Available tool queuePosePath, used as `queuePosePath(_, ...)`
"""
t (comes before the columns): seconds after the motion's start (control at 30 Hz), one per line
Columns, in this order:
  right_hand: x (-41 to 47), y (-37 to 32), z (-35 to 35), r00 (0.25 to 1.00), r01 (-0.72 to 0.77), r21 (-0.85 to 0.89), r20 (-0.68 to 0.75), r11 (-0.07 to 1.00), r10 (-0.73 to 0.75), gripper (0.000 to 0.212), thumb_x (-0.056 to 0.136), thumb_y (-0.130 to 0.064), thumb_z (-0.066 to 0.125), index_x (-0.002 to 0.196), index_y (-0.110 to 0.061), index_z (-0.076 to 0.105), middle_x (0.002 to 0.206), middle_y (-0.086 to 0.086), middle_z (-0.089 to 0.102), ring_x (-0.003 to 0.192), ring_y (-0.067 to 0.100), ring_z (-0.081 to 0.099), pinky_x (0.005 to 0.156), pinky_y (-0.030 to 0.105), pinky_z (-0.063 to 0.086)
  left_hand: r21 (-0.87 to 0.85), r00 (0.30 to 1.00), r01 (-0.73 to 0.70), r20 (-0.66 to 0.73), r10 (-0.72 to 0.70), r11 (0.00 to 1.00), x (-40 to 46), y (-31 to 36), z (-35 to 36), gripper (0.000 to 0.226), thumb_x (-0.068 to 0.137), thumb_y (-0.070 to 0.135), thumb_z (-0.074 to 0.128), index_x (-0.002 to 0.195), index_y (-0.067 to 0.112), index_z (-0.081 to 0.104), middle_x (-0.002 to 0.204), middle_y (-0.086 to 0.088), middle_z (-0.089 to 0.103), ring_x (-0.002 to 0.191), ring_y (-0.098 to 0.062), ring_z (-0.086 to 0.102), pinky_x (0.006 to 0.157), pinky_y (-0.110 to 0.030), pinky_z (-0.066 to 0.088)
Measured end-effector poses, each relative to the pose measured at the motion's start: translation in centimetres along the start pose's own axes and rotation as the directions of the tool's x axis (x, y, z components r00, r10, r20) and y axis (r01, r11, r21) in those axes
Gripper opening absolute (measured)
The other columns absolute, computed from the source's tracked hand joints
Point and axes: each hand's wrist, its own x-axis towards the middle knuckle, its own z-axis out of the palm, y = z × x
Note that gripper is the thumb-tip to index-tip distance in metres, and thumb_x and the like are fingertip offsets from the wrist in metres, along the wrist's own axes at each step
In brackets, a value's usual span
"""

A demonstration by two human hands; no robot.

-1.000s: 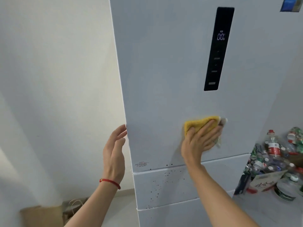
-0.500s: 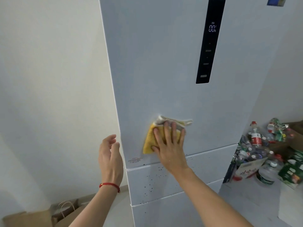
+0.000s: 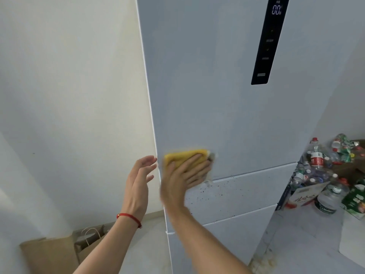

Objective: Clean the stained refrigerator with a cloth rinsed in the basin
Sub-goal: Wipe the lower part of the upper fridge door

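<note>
Against the lower part of a pale refrigerator door, just above a drawer front speckled with dark stains, a person's right hand presses a yellow cloth flat under straight fingers. The left hand hovers at the refrigerator's left edge, its grip apart and holding nothing, a red string bracelet on the wrist.

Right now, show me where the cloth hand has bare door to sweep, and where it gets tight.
Bare door runs above the yellow cloth, bordered by the fridge's left edge and the black control strip. More lies right of the right hand, above the speckled drawer front. Tight: the left hand beside the edge; bottles crowd the right.
</note>
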Motion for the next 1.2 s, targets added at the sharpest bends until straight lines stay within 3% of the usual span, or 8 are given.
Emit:
queuePosePath(0.17,-3.4,3.6,1.3,0.93,0.347,-0.05,0.151,0.937,-0.336,0.084,0.106,-0.05,0.033,0.163,-0.006,-0.012,0.165,0.035,-0.016,0.153,0.054,-0.013,0.12,0.07,0.004,0.078,0.976,0.103,-0.199,-0.085,0.992,-0.1,-2.9,0.1,0.04,0.092,0.043,0.038,0.119,0.027,0.063,0.125,0.0,0.063,0.119,-0.02,0.058,0.105,-0.049,0.047)
queuePosePath(0.4,12.0,10.5,-6.0,0.995,0.087,0.125,0.04,0.988,-0.092,0.083,0.102,-0.051,0.028,0.164,-0.011,-0.011,0.169,0.024,-0.017,0.158,0.04,-0.012,0.126,0.06,0.002,0.093,0.986,0.102,-0.142,-0.089,0.99,-0.7,-3.4,2.2,0.041,0.086,0.044,0.041,0.113,0.03,0.068,0.113,0.008,0.07,0.113,-0.015,0.064,0.103,-0.048,0.049)
queuePosePath(0.5,16.8,10.8,-9.1,0.991,-0.136,0.296,0.054,0.945,0.126,0.081,0.1,-0.052,0.024,0.164,-0.02,-0.015,0.17,0.012,-0.023,0.159,0.028,-0.016,0.128,0.054,-0.003,0.038,0.984,0.119,-0.14,-0.112,0.992,-0.9,-3.3,2.7,0.036,0.083,0.042,0.046,0.106,0.031,0.07,0.105,0.008,0.075,0.107,-0.014,0.068,0.097,-0.042,0.052)
queuePosePath(0.6,15.5,8.2,-8.2,0.947,-0.294,0.44,0.018,0.848,0.32,0.077,0.103,-0.054,0.024,0.164,-0.028,-0.015,0.171,0.004,-0.024,0.159,0.023,-0.015,0.127,0.047,-0.007,-0.048,0.978,0.157,-0.133,-0.162,0.986,-0.7,-2.9,2.3,0.045,0.08,0.039,0.045,0.112,0.021,0.072,0.105,0.003,0.076,0.107,-0.015,0.07,0.095,-0.038,0.053)
queuePosePath(0.7,9.2,4.4,-4.7,0.906,-0.419,0.446,0.148,0.791,0.396,0.086,0.092,-0.064,0.02,0.162,-0.032,-0.017,0.17,0.004,-0.026,0.159,0.024,-0.018,0.127,0.046,-0.008,-0.064,0.972,0.216,-0.08,-0.22,0.974,-0.2,-3.0,1.3,0.051,0.081,0.039,0.045,0.117,0.017,0.073,0.111,-0.001,0.076,0.108,-0.015,0.07,0.096,-0.039,0.054)
queuePosePath(0.83,-1.4,-0.2,0.3,0.906,-0.414,0.403,0.272,0.817,0.325,0.076,0.101,-0.053,0.0,0.165,-0.012,-0.004,0.164,0.027,-0.031,0.152,0.044,-0.029,0.127,0.055,-0.003,-0.067,0.96,0.279,-0.019,-0.281,0.958,0.9,-3.4,-1.1,0.043,0.099,0.03,0.036,0.11,0.014,0.075,0.11,-0.003,0.078,0.108,-0.019,0.071,0.095,-0.039,0.051)
queuePosePath(1.0,-4.6,0.3,-0.6,0.938,-0.118,0.362,0.346,0.925,-0.016,0.086,0.106,-0.06,0.026,0.154,-0.028,-0.037,0.154,0.002,-0.055,0.147,0.019,-0.044,0.126,0.047,-0.009,0.023,0.938,0.328,-0.121,-0.323,0.944,1.8,-4.4,-1.8,0.051,0.103,0.036,0.029,0.1,0.012,0.074,0.098,-0.007,0.077,0.104,-0.025,0.069,0.095,-0.046,0.048)
queuePosePath(1.2,8.9,5.5,-5.7,0.964,-0.267,0.371,0.119,0.889,0.24,0.093,0.094,-0.067,0.023,0.163,-0.02,-0.015,0.17,0.007,-0.025,0.158,0.02,-0.015,0.128,0.051,0.001,0.064,0.952,0.291,-0.117,-0.283,0.954,1.9,-4.2,-0.2,0.049,0.105,0.032,0.03,0.104,0.01,0.074,0.107,-0.009,0.075,0.105,-0.029,0.068,0.095,-0.049,0.05)
